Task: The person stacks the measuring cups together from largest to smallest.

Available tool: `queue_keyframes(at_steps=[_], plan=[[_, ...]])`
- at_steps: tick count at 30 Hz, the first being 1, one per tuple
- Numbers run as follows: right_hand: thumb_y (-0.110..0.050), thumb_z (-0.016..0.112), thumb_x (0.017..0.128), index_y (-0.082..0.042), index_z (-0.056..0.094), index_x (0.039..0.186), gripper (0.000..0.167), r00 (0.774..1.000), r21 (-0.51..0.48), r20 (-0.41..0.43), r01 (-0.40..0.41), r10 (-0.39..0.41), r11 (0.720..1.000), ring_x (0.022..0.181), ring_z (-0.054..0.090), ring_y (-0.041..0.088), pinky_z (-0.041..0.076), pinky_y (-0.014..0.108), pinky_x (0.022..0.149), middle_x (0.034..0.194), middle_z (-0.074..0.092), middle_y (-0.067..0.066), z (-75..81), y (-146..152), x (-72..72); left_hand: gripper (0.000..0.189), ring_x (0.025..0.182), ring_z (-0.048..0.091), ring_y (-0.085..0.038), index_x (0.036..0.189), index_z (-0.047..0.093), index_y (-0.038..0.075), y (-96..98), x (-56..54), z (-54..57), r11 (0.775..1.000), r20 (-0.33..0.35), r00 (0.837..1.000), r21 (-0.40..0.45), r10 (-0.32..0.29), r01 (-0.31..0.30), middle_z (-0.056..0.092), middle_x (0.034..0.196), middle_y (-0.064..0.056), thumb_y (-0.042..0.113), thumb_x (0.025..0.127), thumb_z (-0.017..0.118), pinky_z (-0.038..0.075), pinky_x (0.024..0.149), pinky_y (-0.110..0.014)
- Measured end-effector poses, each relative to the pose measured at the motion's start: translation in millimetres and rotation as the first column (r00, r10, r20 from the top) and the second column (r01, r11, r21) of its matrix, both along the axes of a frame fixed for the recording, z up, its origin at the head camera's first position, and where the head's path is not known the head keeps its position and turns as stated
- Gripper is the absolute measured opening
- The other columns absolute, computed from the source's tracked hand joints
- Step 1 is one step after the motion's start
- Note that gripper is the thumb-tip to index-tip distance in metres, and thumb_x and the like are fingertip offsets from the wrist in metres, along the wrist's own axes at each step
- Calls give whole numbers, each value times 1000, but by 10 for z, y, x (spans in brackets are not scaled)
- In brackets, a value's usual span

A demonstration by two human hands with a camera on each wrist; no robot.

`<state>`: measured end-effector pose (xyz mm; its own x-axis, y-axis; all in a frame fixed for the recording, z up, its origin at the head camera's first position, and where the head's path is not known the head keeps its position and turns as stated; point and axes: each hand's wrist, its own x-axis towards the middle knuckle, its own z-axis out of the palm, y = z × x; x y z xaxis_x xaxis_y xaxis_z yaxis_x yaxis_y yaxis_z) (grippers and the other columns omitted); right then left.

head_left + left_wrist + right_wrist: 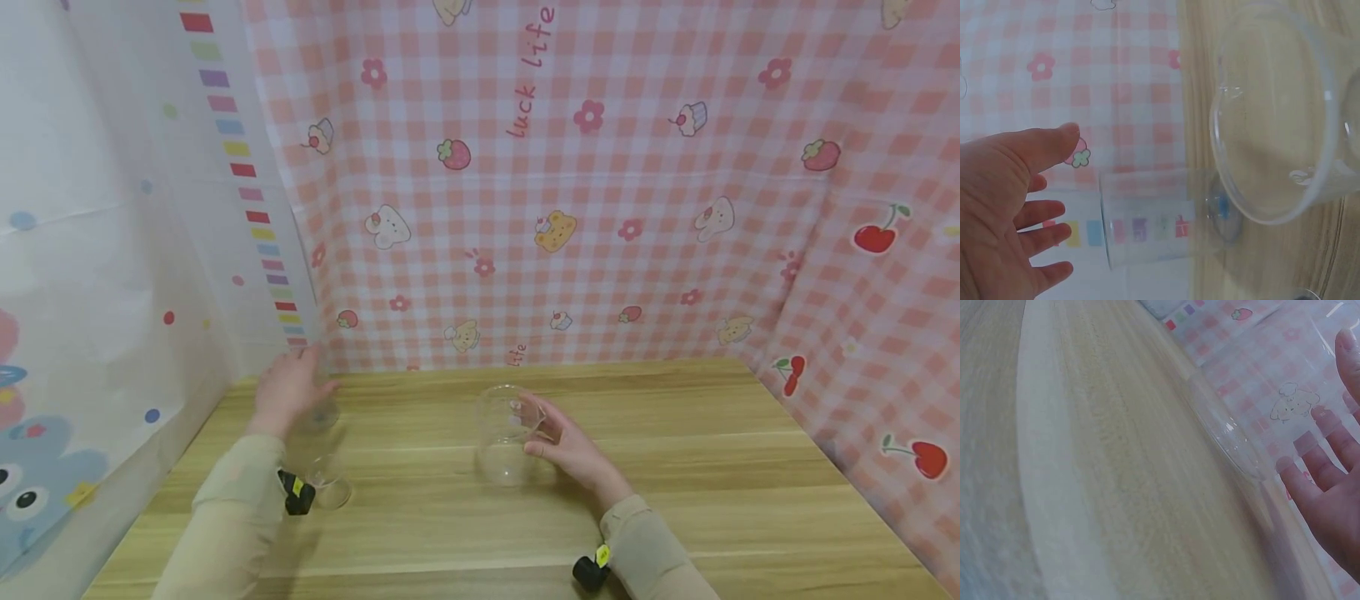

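Observation:
My left hand point(288, 390) is at the back left of the table, its thumb and fingers spread. Beside it a clear cup point(324, 410) stands upright; the left wrist view shows a gap between this cup point(1154, 219) and the fingers point(1044, 237). Closer to me on the left is a second clear cup point(330, 487). Near the middle a larger clear cup point(504, 454) stands on the wood. My right hand point(566, 446) is at its right side, fingers extended along the wall. In the right wrist view the fingertips point(1304, 444) appear to touch this cup point(1229, 434).
The wooden table point(450, 533) meets a pink checked curtain point(600, 183) at the back. White patterned cloth point(97, 250) hangs on the left, and cherry-print cloth point(885, 317) on the right. A small black wrist device point(298, 496) sits near the front-left cup.

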<state>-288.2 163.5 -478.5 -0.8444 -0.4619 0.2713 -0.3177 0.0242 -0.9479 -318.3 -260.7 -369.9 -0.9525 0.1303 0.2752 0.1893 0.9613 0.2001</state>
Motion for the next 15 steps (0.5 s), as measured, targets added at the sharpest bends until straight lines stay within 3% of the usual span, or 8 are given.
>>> queue_keyframes(at_steps=[8, 15], plan=[[-5, 68, 92, -9, 30, 155, 73, 1000, 3, 20, 9, -10, 1000, 140, 34, 40, 28, 56, 113, 155, 36, 18, 21, -4, 16, 77, 123, 39, -61, 143, 39, -8, -44, -59, 49, 999, 90, 996, 49, -5, 0, 34, 143, -40, 31, 87, 75, 36, 99, -70], [5, 63, 93, -7, 31, 154, 71, 1000, -15, 12, -2, 2, 1000, 140, 34, 40, 28, 55, 113, 153, 38, 20, -2, -7, 1, 84, 122, 42, -58, 146, 36, -10, -91, -115, 40, 994, 132, 990, 99, -53, 40, 39, 138, -42, 32, 85, 77, 35, 102, -67]])
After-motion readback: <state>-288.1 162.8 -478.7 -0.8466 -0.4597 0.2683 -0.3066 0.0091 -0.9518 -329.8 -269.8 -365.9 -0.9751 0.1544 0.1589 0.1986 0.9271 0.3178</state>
